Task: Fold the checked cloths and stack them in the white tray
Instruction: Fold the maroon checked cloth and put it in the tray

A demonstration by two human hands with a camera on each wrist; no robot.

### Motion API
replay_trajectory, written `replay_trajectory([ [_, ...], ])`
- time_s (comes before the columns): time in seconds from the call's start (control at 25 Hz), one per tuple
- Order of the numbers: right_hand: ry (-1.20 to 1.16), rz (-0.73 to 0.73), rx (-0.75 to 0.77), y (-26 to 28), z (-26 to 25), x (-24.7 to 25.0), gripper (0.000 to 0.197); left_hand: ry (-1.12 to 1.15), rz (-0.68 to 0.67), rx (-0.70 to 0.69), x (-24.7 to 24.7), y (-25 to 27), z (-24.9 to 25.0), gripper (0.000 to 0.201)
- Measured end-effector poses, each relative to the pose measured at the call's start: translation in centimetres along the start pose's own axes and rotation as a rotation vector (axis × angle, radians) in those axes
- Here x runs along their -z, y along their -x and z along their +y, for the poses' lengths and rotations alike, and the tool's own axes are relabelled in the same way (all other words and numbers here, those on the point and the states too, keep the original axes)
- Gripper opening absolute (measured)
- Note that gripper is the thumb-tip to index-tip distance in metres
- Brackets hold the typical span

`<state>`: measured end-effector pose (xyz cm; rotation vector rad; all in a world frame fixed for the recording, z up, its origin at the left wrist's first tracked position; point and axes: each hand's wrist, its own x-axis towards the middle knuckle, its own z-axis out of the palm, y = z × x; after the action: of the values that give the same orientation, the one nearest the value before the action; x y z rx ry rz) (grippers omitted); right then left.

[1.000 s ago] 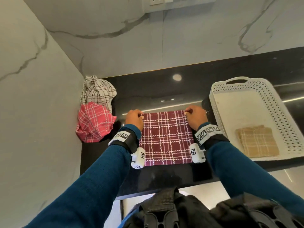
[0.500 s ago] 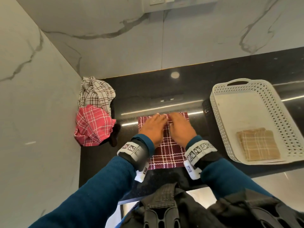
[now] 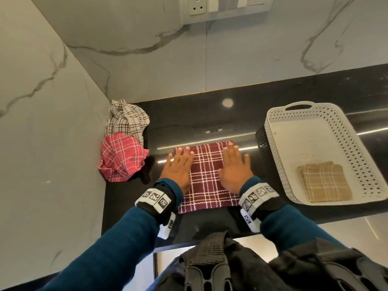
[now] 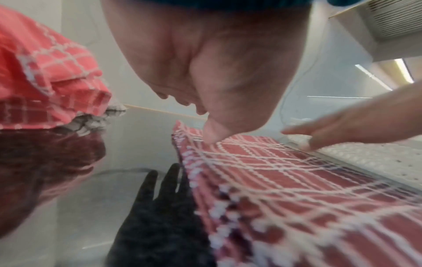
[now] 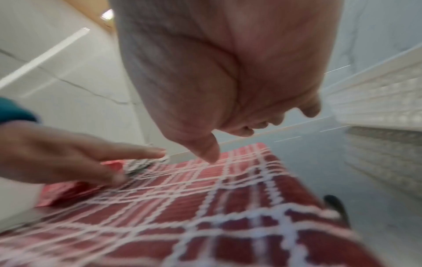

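The black polished countertop (image 3: 210, 114) runs under everything and mirrors a round ceiling light and long light strips, its front edge ending above a pale floor strip. Behind the countertop rises a white marble wall (image 3: 241, 59) with grey veins, which carries a white wall socket (image 3: 197, 5) and a white switch plate (image 3: 245, 3) just beside it, both at the top of the head view. A second marble wall (image 3: 42, 133) meets the first at the countertop's left end, and a black strapped harness (image 3: 210, 267) sits at the bottom of the head view, nearer than the countertop's front edge.
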<state>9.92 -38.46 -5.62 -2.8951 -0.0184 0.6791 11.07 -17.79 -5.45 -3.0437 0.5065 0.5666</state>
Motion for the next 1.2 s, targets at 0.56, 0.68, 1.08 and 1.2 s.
replay_trajectory([
  [0.56,0.019,0.023,0.178,7.8,3.3,-3.8,0.090,0.083,0.078,0.096,-3.9,6.9,5.4,0.065],
  [0.68,0.010,0.021,0.302,8.3,3.0,-5.5,0.097,0.122,0.006,0.176,-5.4,7.5,7.3,0.072],
  [1.08,0.077,-0.055,0.250,10.9,5.8,-6.9,0.111,0.184,0.046,0.105,-7.0,11.9,6.5,0.080],
  [1.2,0.071,0.015,0.244,11.8,5.5,-7.5,0.109,0.217,0.090,0.134,-6.6,12.3,7.5,0.077],
])
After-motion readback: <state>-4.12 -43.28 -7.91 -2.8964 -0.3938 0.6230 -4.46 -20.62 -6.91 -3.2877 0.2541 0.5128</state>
